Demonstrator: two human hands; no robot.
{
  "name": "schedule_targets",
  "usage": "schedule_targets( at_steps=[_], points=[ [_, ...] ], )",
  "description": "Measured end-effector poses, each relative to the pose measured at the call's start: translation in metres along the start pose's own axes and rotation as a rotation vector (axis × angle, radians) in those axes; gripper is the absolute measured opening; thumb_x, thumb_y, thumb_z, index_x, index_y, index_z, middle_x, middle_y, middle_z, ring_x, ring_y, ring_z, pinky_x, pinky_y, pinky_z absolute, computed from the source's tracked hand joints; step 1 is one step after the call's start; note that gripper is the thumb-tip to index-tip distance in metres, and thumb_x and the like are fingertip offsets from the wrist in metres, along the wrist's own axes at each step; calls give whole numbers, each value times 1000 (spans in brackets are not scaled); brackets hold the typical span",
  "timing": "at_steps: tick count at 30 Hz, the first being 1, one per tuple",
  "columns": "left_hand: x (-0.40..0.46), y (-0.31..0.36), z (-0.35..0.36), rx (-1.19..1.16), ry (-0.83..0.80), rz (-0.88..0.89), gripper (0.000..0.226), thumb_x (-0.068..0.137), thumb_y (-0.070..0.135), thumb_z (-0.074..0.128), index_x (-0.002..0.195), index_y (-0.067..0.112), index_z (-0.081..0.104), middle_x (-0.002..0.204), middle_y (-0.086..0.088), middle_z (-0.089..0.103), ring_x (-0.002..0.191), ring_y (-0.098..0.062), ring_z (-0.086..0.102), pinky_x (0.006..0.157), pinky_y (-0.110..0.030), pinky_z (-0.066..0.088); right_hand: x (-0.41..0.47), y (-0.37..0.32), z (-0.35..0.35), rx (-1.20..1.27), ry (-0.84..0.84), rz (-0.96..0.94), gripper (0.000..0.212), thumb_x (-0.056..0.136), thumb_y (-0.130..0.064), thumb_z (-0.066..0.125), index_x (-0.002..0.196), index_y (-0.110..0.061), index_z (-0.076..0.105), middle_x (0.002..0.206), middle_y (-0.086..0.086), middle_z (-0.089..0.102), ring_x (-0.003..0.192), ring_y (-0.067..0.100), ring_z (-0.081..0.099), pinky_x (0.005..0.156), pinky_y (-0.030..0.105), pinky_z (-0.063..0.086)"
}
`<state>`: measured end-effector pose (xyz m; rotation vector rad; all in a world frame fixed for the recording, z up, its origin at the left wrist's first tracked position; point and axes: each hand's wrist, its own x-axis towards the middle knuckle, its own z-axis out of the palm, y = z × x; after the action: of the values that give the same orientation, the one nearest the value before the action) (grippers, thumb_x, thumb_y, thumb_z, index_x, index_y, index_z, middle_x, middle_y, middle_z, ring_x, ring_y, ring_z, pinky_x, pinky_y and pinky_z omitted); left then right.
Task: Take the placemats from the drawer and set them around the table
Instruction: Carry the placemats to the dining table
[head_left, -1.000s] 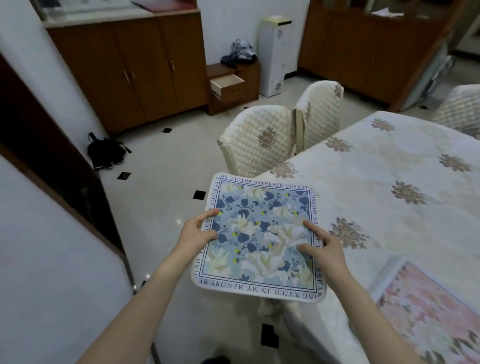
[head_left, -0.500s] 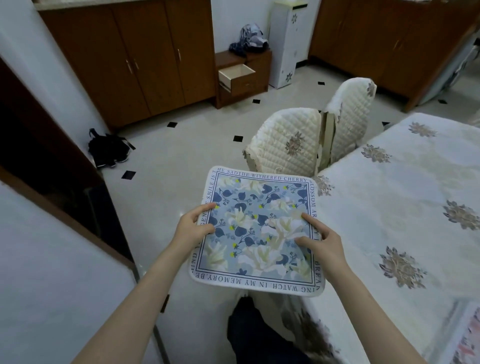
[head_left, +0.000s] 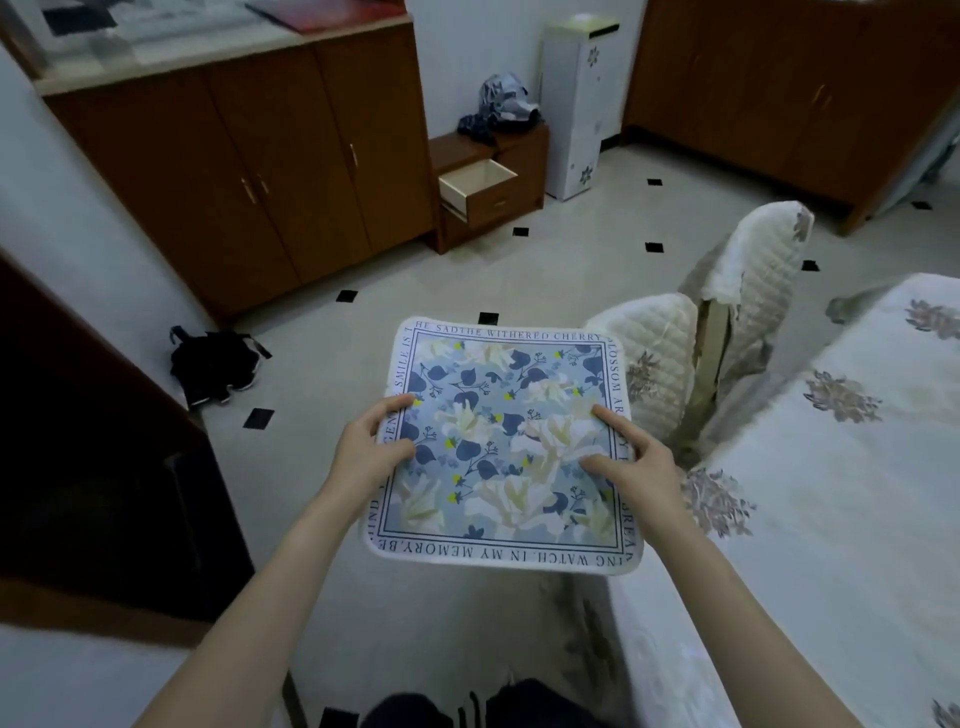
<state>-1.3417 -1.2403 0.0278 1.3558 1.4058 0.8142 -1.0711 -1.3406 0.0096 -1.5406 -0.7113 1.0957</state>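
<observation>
Both hands, left hand (head_left: 366, 452) and right hand (head_left: 636, 462), pinch the blue placemat (head_left: 501, 447), now carried left of the tabletop (head_left: 831, 519), toward another unset place.

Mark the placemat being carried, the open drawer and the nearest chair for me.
placemat (head_left: 501, 447): head view, centre of its floral print.
open drawer (head_left: 491, 200): head view, its wooden front panel.
nearest chair (head_left: 654, 364): head view, quilted cover of its backrest.

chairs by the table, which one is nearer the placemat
The lower quilted chair, whose back sits just right of the placemat held in both hands. The taller chair stands behind it, farther from the mat.
</observation>
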Motion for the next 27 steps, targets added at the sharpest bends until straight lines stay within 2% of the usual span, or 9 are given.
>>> schedule_targets(
  at_steps=[2,5,7,9,11,15,19,21,27],
  points=[
    [30,6,1,-11,-19,-5,56,77,-12,57,119,24,64,120,1,61,84,-8,65,57,-15,53,22,-7,7,-11,20,-3,59,77,4,72,111,-43,67,109,-9,71,93,50,59,71,62,52],
    [79,12,2,-24,-70,6,55,78,-12,58,119,23,63,118,3,61,89,-13,66,61,-19,56,55,-13,18,-10,57,-1,60,76,3,73,113,-43,67,119,-10,66,101,59,50,71,67,50],
    [117,12,-1,-37,-106,22,55,77,-11,59,118,25,64,118,6,61,97,-18,66,72,-30,59,81,-16,31,-9,99,1,60,75,3,74,114,-43,67,125,-6,64,100,52,57,76,58,55],
    [159,10,-6,-42,-132,35,55,76,-11,60,118,25,65,119,8,62,104,-19,65,81,-36,58,107,-21,49,-2,135,4,60,74,2,74,115,-42,67,125,-4,64,100,25,68,79,41,60],
    [202,12,-15,-34,-156,41,55,76,-11,60,119,24,65,122,5,62,104,-18,65,82,-36,58,138,-27,71,9,166,4,60,74,2,73,117,-39,67,120,-5,66,94,13,70,75,34,60],
    [295,21,-42,-43,-225,38,56,77,-11,60,119,26,65,123,3,60,102,-21,66,82,-41,58,198,-48,123,75,217,8,58,75,5,72,120,-32,66,114,-3,68,88,15,72,70,32,60],
    [377,44,-63,-29,-267,61,56,77,-11,60,119,25,65,123,4,58,103,-22,65,80,-40,58,254,-71,167,99,283,13,58,75,4,72,118,-35,67,112,-7,69,91,16,71,77,39,60],
    [417,55,-67,-33,-301,51,56,76,-12,59,117,26,66,123,3,59,101,-21,66,77,-38,59,282,-81,181,98,335,21,58,74,4,72,115,-37,68,111,-9,69,91,13,71,77,35,60],
    [515,79,-32,-8,-445,45,55,76,-11,59,117,27,66,124,2,61,100,-20,67,75,-35,60,349,-102,186,134,473,49,58,75,7,71,115,-34,68,102,-9,70,88,17,71,76,34,60]
  ],
)
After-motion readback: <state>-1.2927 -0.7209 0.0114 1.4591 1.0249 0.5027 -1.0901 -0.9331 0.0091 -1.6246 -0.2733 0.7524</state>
